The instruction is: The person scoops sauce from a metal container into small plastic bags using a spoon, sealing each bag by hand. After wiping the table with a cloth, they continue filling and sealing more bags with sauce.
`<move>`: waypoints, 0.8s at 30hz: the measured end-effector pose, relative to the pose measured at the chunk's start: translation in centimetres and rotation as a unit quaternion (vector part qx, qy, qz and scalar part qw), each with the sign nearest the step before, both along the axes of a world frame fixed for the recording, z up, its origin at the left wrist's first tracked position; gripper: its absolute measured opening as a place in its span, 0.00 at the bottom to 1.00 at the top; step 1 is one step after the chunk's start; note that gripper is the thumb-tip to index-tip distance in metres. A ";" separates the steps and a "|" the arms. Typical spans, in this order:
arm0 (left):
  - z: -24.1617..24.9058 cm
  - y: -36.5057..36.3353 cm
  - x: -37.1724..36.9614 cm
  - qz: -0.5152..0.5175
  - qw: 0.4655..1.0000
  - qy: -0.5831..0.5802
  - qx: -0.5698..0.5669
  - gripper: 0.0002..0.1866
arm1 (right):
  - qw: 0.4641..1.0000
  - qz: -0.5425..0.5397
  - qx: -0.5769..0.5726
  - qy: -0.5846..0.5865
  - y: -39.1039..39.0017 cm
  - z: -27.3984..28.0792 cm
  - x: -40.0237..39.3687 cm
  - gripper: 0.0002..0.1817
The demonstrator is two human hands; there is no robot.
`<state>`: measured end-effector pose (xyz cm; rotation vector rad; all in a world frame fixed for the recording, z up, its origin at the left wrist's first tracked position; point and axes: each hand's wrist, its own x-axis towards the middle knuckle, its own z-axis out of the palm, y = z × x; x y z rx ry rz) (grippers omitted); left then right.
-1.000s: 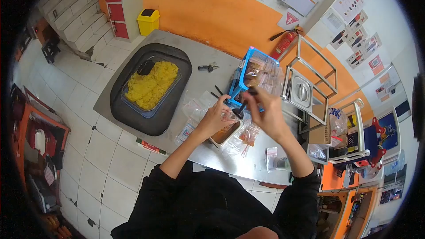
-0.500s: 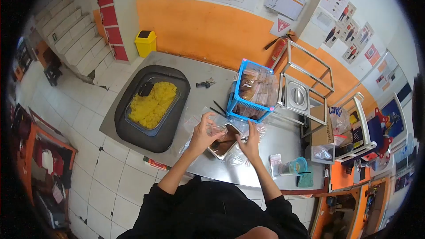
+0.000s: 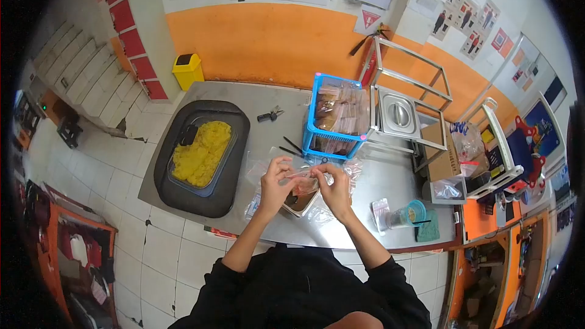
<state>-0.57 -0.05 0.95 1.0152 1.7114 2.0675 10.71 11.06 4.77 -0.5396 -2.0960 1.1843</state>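
Note:
My left hand (image 3: 276,187) and my right hand (image 3: 333,187) pinch the upper edge of a small clear plastic bag (image 3: 301,181) between them. The bag has a reddish tint, and I cannot make out whether anything is inside. Just below it sits a metal container (image 3: 296,212) with brown contents, partly covered by the bag and my hands. Loose clear plastic bags (image 3: 323,214) lie on the steel table around the container. Beyond my right hand stands a blue basket (image 3: 311,123) packed with filled clear bags (image 3: 348,109) of brown contents.
Left on the table is a black tray (image 3: 234,146) holding a container of yellow food (image 3: 204,157). Keys (image 3: 270,114) and dark sticks (image 3: 292,145) lie behind my hands. To the right are a metal rack (image 3: 373,109), a lidded steel pan (image 3: 399,114), a cup (image 3: 407,214) and a green cloth (image 3: 428,226).
My right hand has moved from the container's right edge up to the bag and now grips it together with my left. The camera view has shifted slightly.

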 end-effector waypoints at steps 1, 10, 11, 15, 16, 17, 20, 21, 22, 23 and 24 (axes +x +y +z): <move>-0.1 0.1 0.1 -0.005 1.000 0.001 -0.002 0.24 | 0.999 -0.008 0.046 0.007 0.5 0.1 0.0 0.06; -0.1 1.2 1.3 -0.043 0.995 -0.091 0.016 0.11 | 0.991 0.087 -0.098 -0.030 3.8 0.0 0.6 0.06; -0.5 1.4 1.4 -0.009 0.998 -0.061 -0.004 0.10 | 0.989 0.095 -0.105 -0.033 3.8 -0.2 0.8 0.06; -0.2 1.7 1.7 0.072 0.995 -0.017 -0.059 0.09 | 0.980 0.069 -0.165 -0.085 2.8 1.5 1.1 0.05; -0.5 1.9 1.8 0.071 0.996 -0.017 -0.060 0.09 | 0.980 0.068 -0.166 -0.084 2.8 1.1 1.0 0.05; -0.9 2.1 1.8 0.074 0.996 -0.023 -0.046 0.08 | 0.985 0.071 -0.152 -0.048 2.9 0.4 0.9 0.05; 0.3 2.3 2.1 0.073 0.997 0.010 -0.034 0.07 | 0.988 0.072 -0.137 0.002 3.2 -0.5 0.8 0.05; 0.9 2.3 2.2 0.072 0.996 0.049 -0.035 0.06 | 0.988 0.071 -0.134 0.015 3.2 -0.6 0.8 0.05; 1.1 2.3 2.3 0.072 0.996 0.049 -0.036 0.06 | 0.988 0.071 -0.135 0.015 3.3 -0.5 0.9 0.05; 1.2 2.3 2.3 0.069 0.995 0.058 -0.037 0.06 | 0.988 0.059 -0.142 -0.003 3.3 -0.3 1.0 0.05; 1.3 2.3 2.2 0.066 0.995 0.067 -0.039 0.06 | 0.987 0.047 -0.150 -0.021 3.3 -0.2 1.1 0.05</move>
